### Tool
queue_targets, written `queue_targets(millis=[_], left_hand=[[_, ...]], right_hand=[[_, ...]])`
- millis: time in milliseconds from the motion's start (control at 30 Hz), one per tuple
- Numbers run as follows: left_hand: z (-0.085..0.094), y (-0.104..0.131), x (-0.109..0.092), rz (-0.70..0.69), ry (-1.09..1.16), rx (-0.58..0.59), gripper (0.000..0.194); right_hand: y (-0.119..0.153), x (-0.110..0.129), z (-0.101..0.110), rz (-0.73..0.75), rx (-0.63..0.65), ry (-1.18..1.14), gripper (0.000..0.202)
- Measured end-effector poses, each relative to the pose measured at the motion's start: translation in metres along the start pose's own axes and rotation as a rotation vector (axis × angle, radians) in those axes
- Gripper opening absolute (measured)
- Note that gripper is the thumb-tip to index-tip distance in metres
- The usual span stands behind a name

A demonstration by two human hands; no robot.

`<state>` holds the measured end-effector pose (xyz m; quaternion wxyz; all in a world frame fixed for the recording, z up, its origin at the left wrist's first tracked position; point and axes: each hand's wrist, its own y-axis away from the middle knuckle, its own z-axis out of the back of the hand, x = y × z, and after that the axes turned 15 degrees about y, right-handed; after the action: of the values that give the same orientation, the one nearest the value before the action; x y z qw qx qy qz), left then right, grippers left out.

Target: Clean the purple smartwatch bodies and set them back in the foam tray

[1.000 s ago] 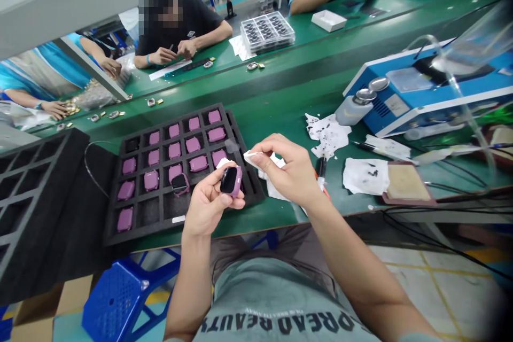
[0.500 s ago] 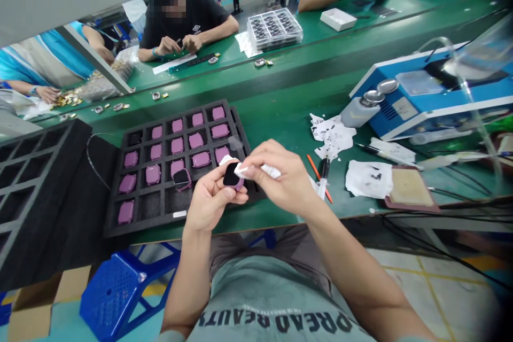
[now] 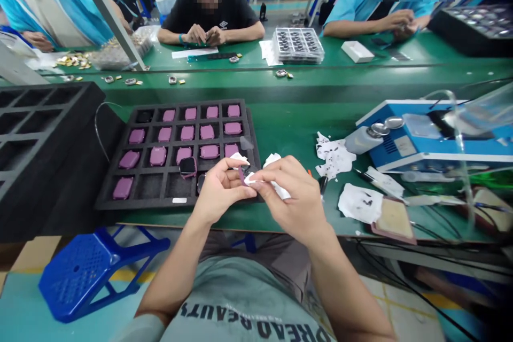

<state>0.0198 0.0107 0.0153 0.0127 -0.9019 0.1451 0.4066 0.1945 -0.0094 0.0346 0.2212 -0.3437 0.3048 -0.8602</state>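
Observation:
Pinched in my left hand is a purple smartwatch body, tilted nearly edge-on, with its far side mostly hidden by fingers. My right hand grips a crumpled white wipe, one end of which touches the watch body. A bit of white material also shows behind my left fingers. Below and left of the hands lies a black foam tray holding several purple watch bodies in compartments. One dark-screened watch rests tilted on the dividers; another is partly covered by my left hand.
A second foam tray stands at left. To the right are stained wipes, a pump bottle, a blue machine and a tan pad with cables. Co-workers sit across the green bench; a blue stool stands lower left.
The watch body has turned from screen-up to nearly edge-on in my left hand. The wipe stays against it in my right hand. The whole view has rotated and shifted.

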Motion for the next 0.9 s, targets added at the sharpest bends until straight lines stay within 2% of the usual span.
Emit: queue_targets(millis=[233,400,500,700,900], left_hand=[[0.0,0.0,0.002,0.043,-0.005,-0.044,0.06],[-0.002,0.0,0.0,0.066,0.007,-0.029,0.061],[-0.002,0.001,0.0,0.047,-0.004,-0.051,0.061],[-0.002,0.003,-0.003,0.076,0.027,-0.009,0.068],[0.0,0.002,-0.004,0.076,0.034,0.017,0.068]], right_hand=[[0.007,-0.011,0.012,0.005,0.034,0.148,0.009],[0.001,-0.003,0.006,0.061,0.022,0.135,0.01],[0.002,-0.006,0.005,0.084,0.012,0.131,0.011],[0.017,-0.027,0.009,-0.01,-0.101,0.178,0.01],[0.016,-0.023,0.007,-0.054,-0.105,0.148,0.008]])
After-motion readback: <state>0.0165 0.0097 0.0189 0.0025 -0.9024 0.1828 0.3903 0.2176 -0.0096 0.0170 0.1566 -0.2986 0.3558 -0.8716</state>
